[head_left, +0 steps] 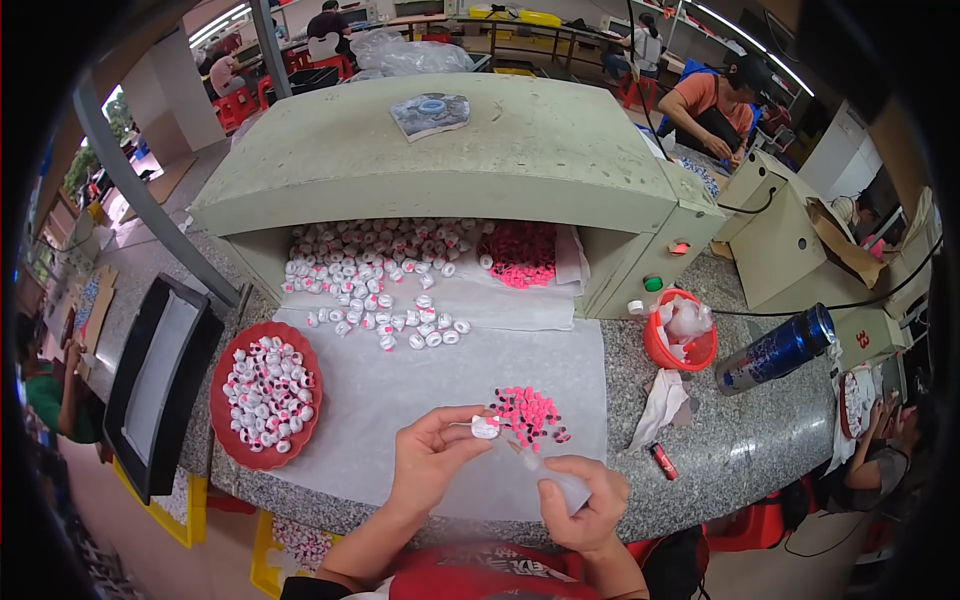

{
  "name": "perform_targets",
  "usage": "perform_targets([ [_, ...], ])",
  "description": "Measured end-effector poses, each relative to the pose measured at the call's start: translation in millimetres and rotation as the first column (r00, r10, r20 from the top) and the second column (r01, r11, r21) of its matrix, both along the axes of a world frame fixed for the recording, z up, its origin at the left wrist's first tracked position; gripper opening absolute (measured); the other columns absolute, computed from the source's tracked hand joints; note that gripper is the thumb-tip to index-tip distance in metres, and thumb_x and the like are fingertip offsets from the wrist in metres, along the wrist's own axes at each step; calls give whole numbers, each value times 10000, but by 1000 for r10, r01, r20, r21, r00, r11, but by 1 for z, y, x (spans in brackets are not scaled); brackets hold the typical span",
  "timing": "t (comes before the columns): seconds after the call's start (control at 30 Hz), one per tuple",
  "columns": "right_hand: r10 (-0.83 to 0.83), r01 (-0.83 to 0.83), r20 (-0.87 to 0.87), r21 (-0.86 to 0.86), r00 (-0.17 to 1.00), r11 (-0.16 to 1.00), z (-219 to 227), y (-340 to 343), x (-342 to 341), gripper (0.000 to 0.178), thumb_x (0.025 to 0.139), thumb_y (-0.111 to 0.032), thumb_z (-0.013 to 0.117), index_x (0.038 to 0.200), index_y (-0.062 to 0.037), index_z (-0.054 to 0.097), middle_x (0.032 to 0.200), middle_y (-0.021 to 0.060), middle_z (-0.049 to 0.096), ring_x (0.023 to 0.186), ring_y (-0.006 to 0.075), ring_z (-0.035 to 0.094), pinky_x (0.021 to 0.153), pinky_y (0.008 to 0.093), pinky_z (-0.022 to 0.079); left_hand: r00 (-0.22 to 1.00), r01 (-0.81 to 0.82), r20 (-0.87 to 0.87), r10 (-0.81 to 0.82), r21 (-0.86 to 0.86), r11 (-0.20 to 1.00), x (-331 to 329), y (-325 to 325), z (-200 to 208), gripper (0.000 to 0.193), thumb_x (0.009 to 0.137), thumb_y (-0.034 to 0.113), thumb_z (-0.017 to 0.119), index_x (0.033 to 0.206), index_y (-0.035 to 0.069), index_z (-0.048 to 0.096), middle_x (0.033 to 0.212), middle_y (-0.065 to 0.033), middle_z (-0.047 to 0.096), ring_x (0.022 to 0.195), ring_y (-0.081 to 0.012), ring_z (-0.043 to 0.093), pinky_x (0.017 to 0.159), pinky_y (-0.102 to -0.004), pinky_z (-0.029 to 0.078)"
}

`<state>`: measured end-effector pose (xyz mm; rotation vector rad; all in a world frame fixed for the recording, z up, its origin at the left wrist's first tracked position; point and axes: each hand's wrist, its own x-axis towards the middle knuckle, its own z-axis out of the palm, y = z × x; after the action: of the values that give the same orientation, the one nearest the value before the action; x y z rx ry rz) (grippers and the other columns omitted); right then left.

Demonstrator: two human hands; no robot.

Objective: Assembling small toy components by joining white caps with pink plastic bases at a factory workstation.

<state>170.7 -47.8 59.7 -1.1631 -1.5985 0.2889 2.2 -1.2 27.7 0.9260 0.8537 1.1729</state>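
Note:
My left hand (432, 452) pinches a small white round piece (485, 427) with a bit of pink at its edge. In my right hand (592, 500) is a translucent squeeze bottle (563, 486), its thin nozzle tilted up toward the white piece; I cannot tell whether they touch. Just beyond lies a loose pile of tiny pink and black pieces (527, 412) on white paper (400, 385). To the left, a red scalloped bowl (222, 412) holds many white pieces with pink spots.
A pale green metal box (450, 180) stands ahead; its opening contains white pieces (370, 262) and pink pieces (522, 255). At right are an orange-red basket (655, 345), a blue tumbler (775, 350) and a red lighter-like object (662, 461). A black tray (130, 400) sits left. Other people work around.

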Motion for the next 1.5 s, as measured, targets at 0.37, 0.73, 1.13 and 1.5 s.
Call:
perform_targets([
  [0.37,-140,17,-354,-329,925,944,-9,7,-6,193,685,-111,636,825,11,585,776,146,615,628,175,618,540,270,465,1000,-20,-11,20,24,1000,-1,5,-9,335,720,-119,593,1044,-62,534,973,-157,610,855,-195,621,756,-268,507],
  [0.73,171,53,429,-462,887,885,-110,69,-6,157,673,-66,610,808,3,571,771,158,581,604,292,594,533,354,488,968,-238,-81,239,18,971,-32,14,-33,318,737,-92,596,1046,-53,538,906,-120,631,822,-145,617,738,-228,486],
  [1.13,244,-104,343,-379,907,919,-85,61,4,94,672,-50,643,755,-13,619,765,120,603,625,254,598,542,330,486,963,-263,-45,264,26,964,-29,15,-29,326,722,-115,581,1039,-60,528,888,-122,626,820,-187,626,747,-254,497],
  [1.5,11,-337,-527,-527,850,780,-24,42,-20,104,685,50,678,760,17,614,730,57,604,644,90,551,570,208,448,976,-95,-164,143,272,958,7,3,-24,310,733,-160,542,1023,-52,539,1048,-134,531,947,-195,575,807,-276,500],
])
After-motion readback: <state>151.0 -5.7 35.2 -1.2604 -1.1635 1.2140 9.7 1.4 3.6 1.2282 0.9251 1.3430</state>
